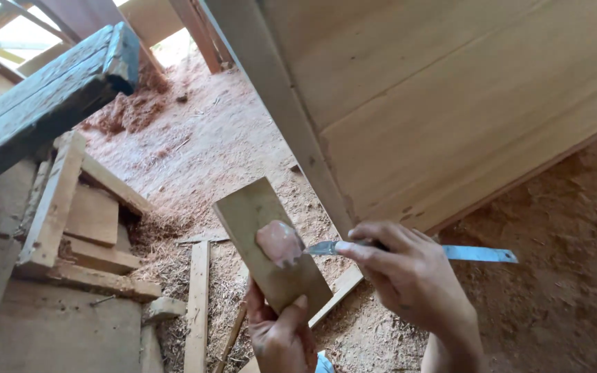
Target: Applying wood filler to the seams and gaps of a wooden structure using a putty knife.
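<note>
Gripping metal blade (450,252), right hand (409,276) closed, tip touching putty (279,242)

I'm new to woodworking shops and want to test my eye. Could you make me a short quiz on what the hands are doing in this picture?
1. True or false: the left hand holds the small flat wooden board from below.
2. What lies on that board? A) a pinkish lump of putty B) a pile of nails C) a paintbrush
3. Fill in: the right hand holds a thin flat metal blade whose tip touches the ____.

Key: 1 true. 2 A. 3 putty. Beyond the hands stands a large pale wooden panel, above a floor covered in reddish sawdust.
</note>
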